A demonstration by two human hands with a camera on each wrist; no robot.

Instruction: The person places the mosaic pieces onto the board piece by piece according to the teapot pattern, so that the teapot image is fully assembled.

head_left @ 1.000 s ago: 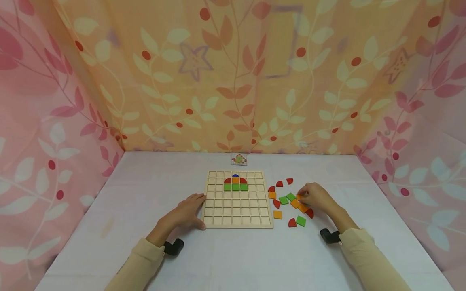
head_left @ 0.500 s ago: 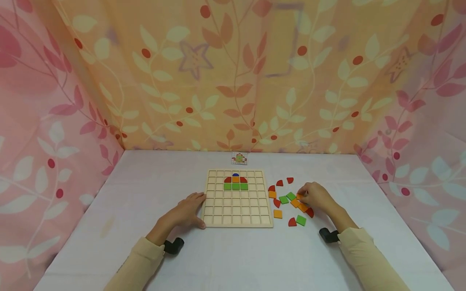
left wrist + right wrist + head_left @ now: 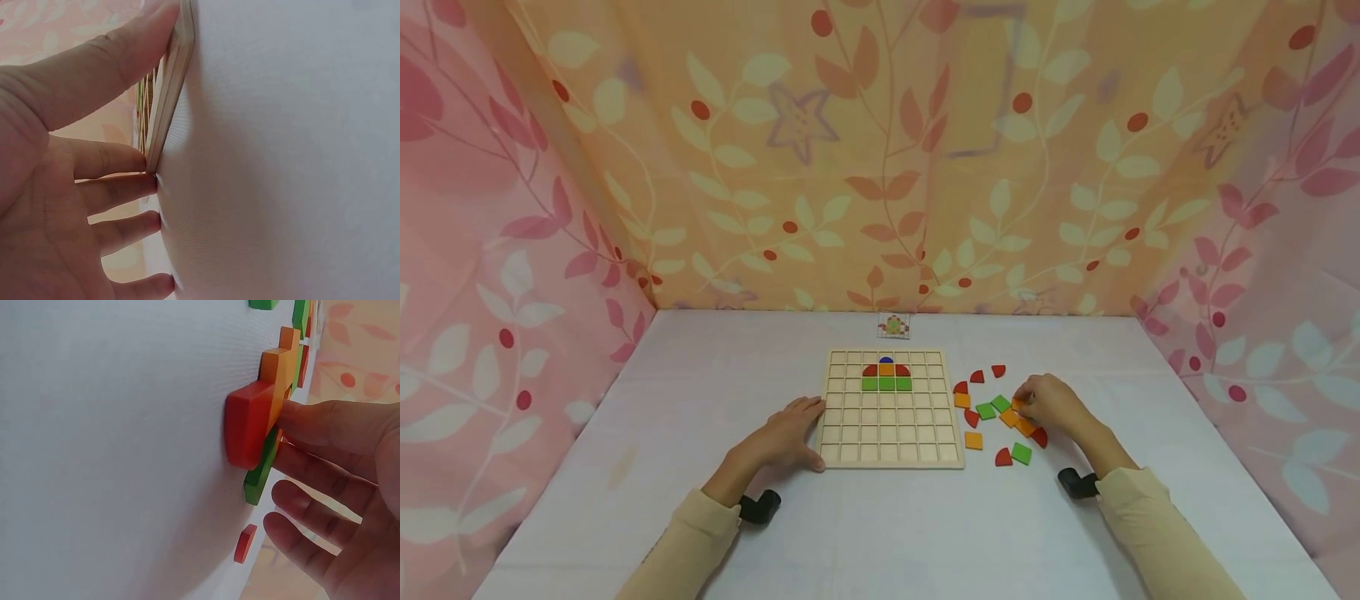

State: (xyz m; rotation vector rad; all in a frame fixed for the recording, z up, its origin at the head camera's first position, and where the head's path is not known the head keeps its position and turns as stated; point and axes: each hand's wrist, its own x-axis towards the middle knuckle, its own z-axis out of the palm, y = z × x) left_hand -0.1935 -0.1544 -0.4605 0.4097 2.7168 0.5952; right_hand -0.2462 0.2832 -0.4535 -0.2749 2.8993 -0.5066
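A wooden grid board lies flat on the table. My left hand touches its left side, thumb at the near corner and fingers spread along the edge. Green squares, an orange square, red quarter-circles and a blue half-circle sit in its upper cells. Right of the board, my right hand pinches an orange square tile between thumb and fingertips, which partly hide it. Close by the thumb in the right wrist view are a red tile and a green tile.
Loose tiles are scattered right of the board, among them a green square, an orange square and a red quarter-circle. A small pattern card lies behind the board. Patterned cloth encloses the white table.
The view shifts very slightly. Both hands, the board and the tiles keep their places.
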